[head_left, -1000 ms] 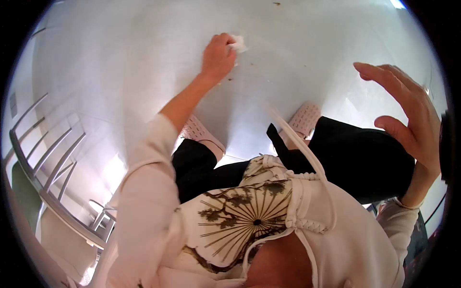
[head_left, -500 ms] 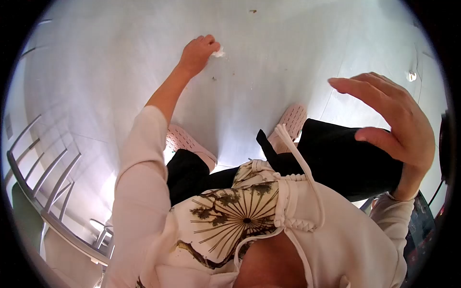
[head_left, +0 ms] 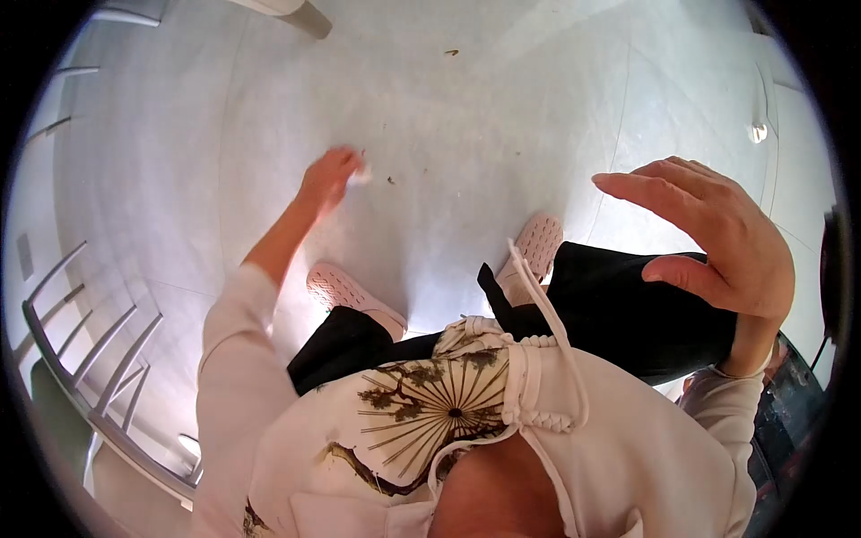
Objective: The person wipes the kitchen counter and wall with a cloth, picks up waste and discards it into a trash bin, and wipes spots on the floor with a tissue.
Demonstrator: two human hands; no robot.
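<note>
My left hand [head_left: 330, 182] is closed, slightly blurred, around a crumpled white tissue [head_left: 360, 176] that pokes out at its right side. It is low over the pale floor [head_left: 502, 108]; whether the tissue touches the floor I cannot tell. Just right of the tissue lies a small dark crumb [head_left: 391, 180], with fainter specks around it. Farther out lies a larger brownish scrap [head_left: 452, 52]. My right hand [head_left: 722, 233] hangs above my right knee with thumb and fingers apart, holding nothing.
Pink perforated shoes [head_left: 345, 291] are planted on the floor below my hands. A metal-barred chair [head_left: 99, 394] stands at the left, and a furniture leg [head_left: 309, 20] shows at the top. A small white object [head_left: 759, 133] lies near a cable at the right.
My left hand has moved left and toward me with the tissue. The view has shifted, bringing a furniture leg in at the top. My right hand keeps its open pose.
</note>
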